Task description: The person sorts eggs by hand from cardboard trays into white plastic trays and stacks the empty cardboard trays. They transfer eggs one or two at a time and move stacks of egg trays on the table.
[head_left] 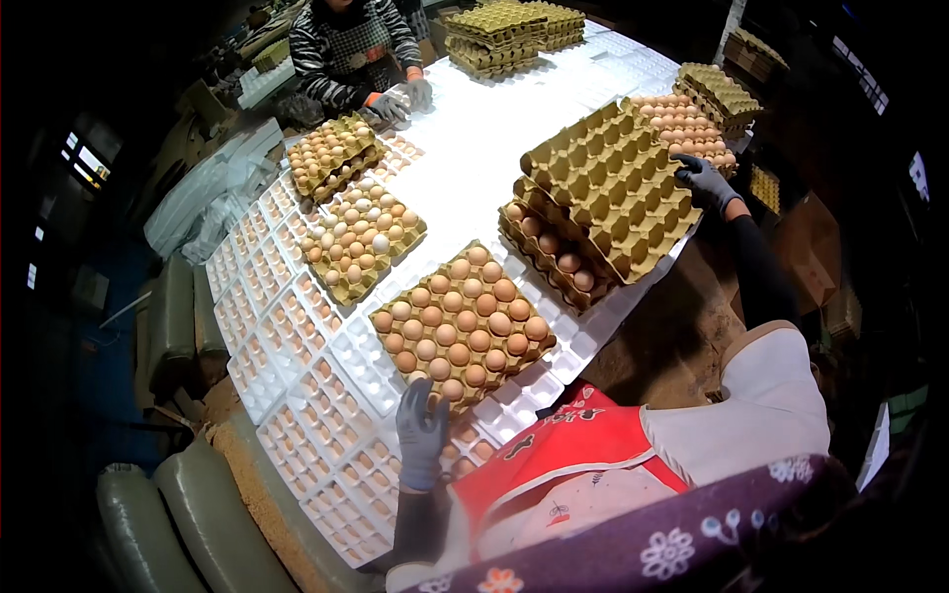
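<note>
A pulp egg tray (460, 322) full of brown eggs lies in front of me on white plastic trays. At its near left corner is my left hand (421, 437), gray-gloved, thumb and fingers apart, with no egg visible between them. To the right, an eggless pulp tray (615, 193) sits tilted over a lower pulp tray (552, 248) whose eggs show along the left side. My right hand (704, 184), also gloved, is at the right edge of the eggless tray, close to another tray of eggs (686, 122). Whether its fingers grip that edge is unclear.
White plastic trays (319, 400) holding eggs cover the left of the table. More egg-filled pulp trays (363, 237) and a stack (334, 152) stand left of centre. A co-worker's gloved hands (400, 100) are across the table. Pulp stacks (504, 37) stand at the back.
</note>
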